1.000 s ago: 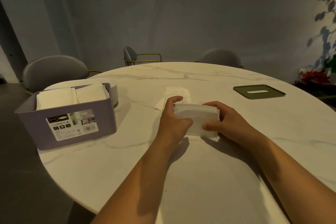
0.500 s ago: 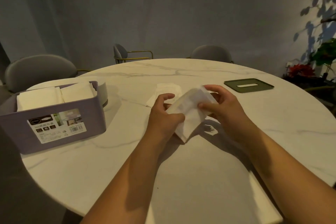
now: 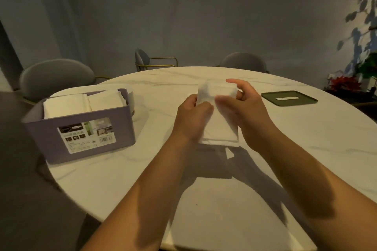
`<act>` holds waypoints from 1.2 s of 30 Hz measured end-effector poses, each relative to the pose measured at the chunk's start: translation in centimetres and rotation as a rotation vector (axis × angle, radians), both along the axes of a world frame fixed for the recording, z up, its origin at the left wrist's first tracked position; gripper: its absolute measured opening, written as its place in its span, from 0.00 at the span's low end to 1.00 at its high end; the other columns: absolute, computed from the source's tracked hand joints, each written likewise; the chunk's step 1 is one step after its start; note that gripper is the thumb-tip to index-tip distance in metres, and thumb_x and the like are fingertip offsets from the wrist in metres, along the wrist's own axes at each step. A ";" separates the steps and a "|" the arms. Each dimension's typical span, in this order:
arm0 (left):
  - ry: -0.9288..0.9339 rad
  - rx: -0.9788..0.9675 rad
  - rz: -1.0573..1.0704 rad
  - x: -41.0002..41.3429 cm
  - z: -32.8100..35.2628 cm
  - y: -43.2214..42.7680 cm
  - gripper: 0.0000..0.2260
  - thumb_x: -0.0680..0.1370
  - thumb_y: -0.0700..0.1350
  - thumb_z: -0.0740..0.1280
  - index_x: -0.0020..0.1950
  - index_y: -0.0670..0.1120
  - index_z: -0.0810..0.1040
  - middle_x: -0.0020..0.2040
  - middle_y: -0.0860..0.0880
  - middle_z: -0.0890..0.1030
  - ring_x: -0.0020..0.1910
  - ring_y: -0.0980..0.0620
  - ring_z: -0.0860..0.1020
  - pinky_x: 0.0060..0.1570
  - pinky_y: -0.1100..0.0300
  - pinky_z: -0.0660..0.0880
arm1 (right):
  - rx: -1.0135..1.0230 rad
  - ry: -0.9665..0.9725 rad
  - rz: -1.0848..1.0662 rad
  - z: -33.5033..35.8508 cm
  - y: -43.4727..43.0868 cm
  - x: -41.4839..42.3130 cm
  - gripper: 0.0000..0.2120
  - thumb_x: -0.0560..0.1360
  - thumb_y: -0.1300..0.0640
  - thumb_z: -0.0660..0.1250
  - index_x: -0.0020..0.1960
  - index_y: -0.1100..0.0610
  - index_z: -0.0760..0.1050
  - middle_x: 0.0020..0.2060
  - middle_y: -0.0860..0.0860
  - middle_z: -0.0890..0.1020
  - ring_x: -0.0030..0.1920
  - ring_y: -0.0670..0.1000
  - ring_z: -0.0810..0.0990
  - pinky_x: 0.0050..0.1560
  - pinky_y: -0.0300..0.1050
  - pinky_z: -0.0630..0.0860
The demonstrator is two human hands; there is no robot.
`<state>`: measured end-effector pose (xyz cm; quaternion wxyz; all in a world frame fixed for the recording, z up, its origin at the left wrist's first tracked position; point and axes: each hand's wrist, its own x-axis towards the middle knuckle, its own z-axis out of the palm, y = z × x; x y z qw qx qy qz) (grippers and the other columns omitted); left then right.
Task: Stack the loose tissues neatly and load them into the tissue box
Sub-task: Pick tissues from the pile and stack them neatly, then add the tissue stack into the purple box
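Note:
A stack of white tissues [image 3: 219, 128] stands upright on its lower edge in the middle of the marble table [image 3: 306, 149]. My left hand [image 3: 191, 120] grips its left side and my right hand [image 3: 244, 110] grips its right side and top. A purple tissue box [image 3: 81, 128] with a label on its front sits at the left of the table, with two piles of white tissues [image 3: 81, 103] inside it. The hands hide whatever lies on the table behind the stack.
The dark green box lid [image 3: 289, 98] with a slot lies flat at the right of the table. Grey chairs [image 3: 55, 77] stand around the far side. A plant with red flowers [image 3: 344, 83] is at the right by the wall.
The tissue stack went from lying flat under both hands to tilted and then upright on its edge. Both hands rose with it. The view shifted slightly.

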<state>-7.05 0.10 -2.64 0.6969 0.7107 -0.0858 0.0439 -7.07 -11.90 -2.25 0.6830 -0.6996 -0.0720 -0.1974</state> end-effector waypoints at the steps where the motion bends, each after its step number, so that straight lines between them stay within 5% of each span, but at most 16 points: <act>1: -0.031 -0.001 0.032 -0.1 0.4 0.7 0.05 0.78 0.41 0.60 0.46 0.50 0.74 0.42 0.52 0.76 0.41 0.53 0.74 0.40 0.60 0.72 | -0.015 0.037 0.020 0.4 0.8 -0.2 0.12 0.76 0.53 0.67 0.56 0.46 0.67 0.44 0.40 0.73 0.44 0.47 0.76 0.34 0.30 0.75; 4: -0.057 -0.060 0.077 -0.5 2.0 3.8 0.05 0.79 0.42 0.59 0.49 0.51 0.73 0.43 0.51 0.75 0.43 0.53 0.74 0.36 0.64 0.71 | -0.063 0.122 0.159 1.6 3.5 -0.7 0.04 0.78 0.48 0.62 0.48 0.48 0.68 0.44 0.42 0.73 0.44 0.48 0.75 0.39 0.35 0.73; 7: -0.065 -0.052 0.125 -0.8 3.9 7.0 0.07 0.80 0.44 0.60 0.57 0.53 0.70 0.48 0.53 0.75 0.46 0.53 0.74 0.38 0.63 0.74 | -0.130 0.152 0.238 2.7 6.7 -0.7 0.06 0.78 0.47 0.61 0.52 0.47 0.70 0.47 0.45 0.75 0.48 0.51 0.76 0.46 0.40 0.75; 12: -0.133 0.002 0.207 -1.2 6.3 12.3 0.06 0.80 0.43 0.60 0.52 0.55 0.69 0.45 0.57 0.74 0.44 0.56 0.74 0.35 0.64 0.73 | -0.150 0.139 0.369 5.2 11.2 -0.3 0.02 0.78 0.51 0.63 0.50 0.46 0.71 0.45 0.45 0.78 0.46 0.51 0.79 0.36 0.35 0.78; 15: -0.167 0.049 0.257 -1.2 7.5 15.4 0.08 0.79 0.40 0.60 0.46 0.54 0.71 0.44 0.55 0.76 0.43 0.54 0.76 0.41 0.57 0.76 | -0.147 0.136 0.415 6.5 14.0 0.4 0.02 0.78 0.53 0.64 0.48 0.46 0.73 0.43 0.45 0.79 0.45 0.51 0.80 0.37 0.36 0.80; 24: -0.096 0.268 0.343 0.7 7.3 22.8 0.06 0.78 0.39 0.64 0.48 0.51 0.73 0.45 0.54 0.76 0.41 0.56 0.76 0.43 0.58 0.78 | -0.312 0.289 0.376 6.9 20.2 3.7 0.08 0.78 0.57 0.64 0.56 0.56 0.75 0.51 0.53 0.77 0.50 0.52 0.78 0.29 0.35 0.75; 29: 0.048 0.431 0.353 2.5 6.0 23.7 0.11 0.76 0.40 0.67 0.57 0.48 0.73 0.55 0.45 0.78 0.51 0.45 0.78 0.54 0.47 0.78 | -0.535 0.264 0.198 5.8 20.8 5.3 0.11 0.75 0.58 0.69 0.56 0.52 0.72 0.50 0.48 0.72 0.48 0.51 0.74 0.35 0.34 0.72; 36: 0.183 0.714 0.233 4.5 5.1 23.2 0.19 0.78 0.43 0.65 0.68 0.45 0.66 0.55 0.46 0.72 0.47 0.50 0.74 0.46 0.58 0.73 | -0.834 0.199 0.071 5.9 20.5 6.4 0.19 0.74 0.59 0.70 0.64 0.54 0.71 0.53 0.49 0.70 0.50 0.51 0.72 0.37 0.33 0.72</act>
